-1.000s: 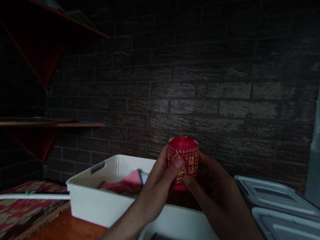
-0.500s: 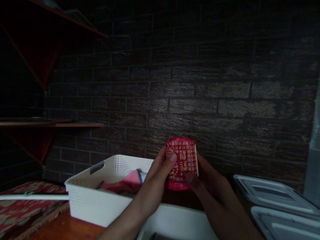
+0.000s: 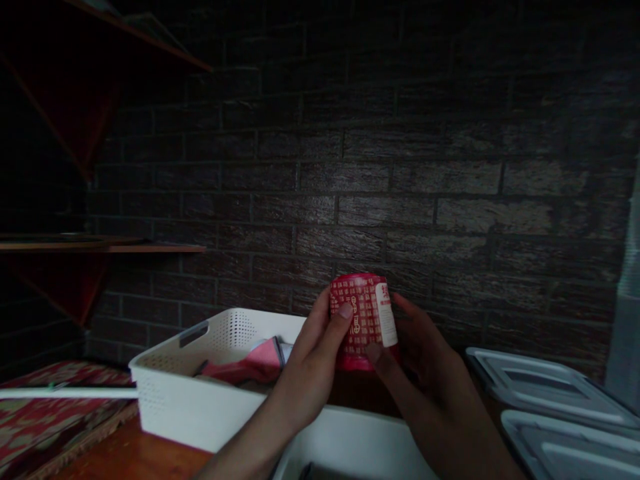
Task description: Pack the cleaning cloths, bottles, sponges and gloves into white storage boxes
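A red cylindrical can [image 3: 363, 320] printed with gold characters and bearing a white label on its right side is held upright in front of the dark brick wall. My left hand [image 3: 311, 370] wraps its left side, thumb across the front. My right hand [image 3: 425, 373] cups the right side and bottom, thumb pressed at the lower front. Both hands hold the can above a white bin [image 3: 350, 447] at the bottom edge.
A white perforated basket [image 3: 200, 393] with pink and red items stands to the left on a wooden table [image 3: 125, 457]. Grey lidded containers [image 3: 545, 387] lie at the right. Wooden shelves [image 3: 115, 248] hang on the left wall. A patterned red cloth [image 3: 45, 413] lies at far left.
The can has been turned in my hands, so the white label has come round into view on its right side. The hands stay in about the same place.
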